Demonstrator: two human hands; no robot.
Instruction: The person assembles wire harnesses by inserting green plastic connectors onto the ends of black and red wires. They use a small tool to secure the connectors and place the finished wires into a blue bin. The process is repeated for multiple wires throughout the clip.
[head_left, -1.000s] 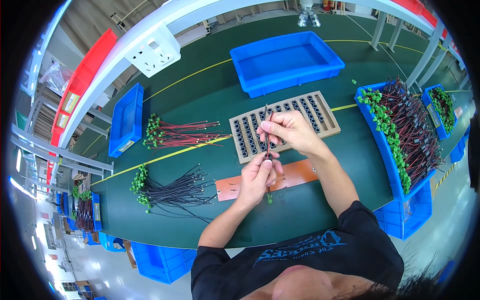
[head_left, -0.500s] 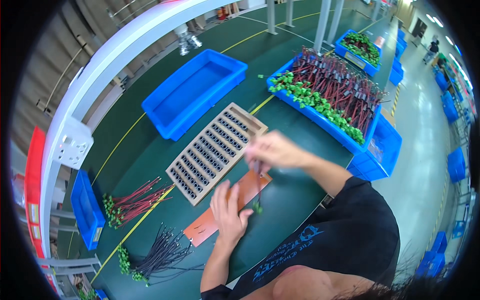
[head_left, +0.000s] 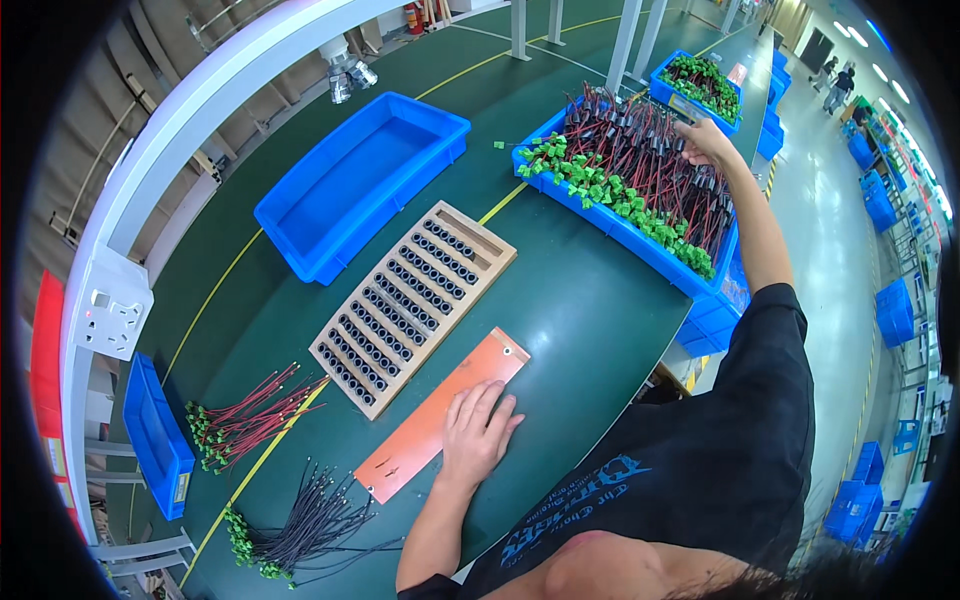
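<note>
My left hand (head_left: 477, 437) lies on a long orange board (head_left: 425, 432), its fingers stretched out and holding nothing. The board has small round fixings near its ends and dark marks on its near left part. My right hand (head_left: 708, 143) is stretched far out over the far right part of a blue bin full of wires (head_left: 640, 150). Its fingers are bent together at the black ends of the wires; what they pinch is too small to make out. These red and dark wires have green connectors at their near ends. A wooden tray (head_left: 420, 315) with rows of black cylindrical parts sits beyond the board.
Behind the tray stands an empty blue bin (head_left: 350, 185). Red wires (head_left: 265, 410) and black wires (head_left: 315, 520) with green connectors lie at the left. A smaller blue bin (head_left: 160, 440) is at the left edge, another (head_left: 700, 88) at the far right. A white frame (head_left: 120, 200) arches over the left.
My right hand has gone from the far end of the board, where it held a dark wire with a green connector, out to the full bin. The left hand stays on the board.
</note>
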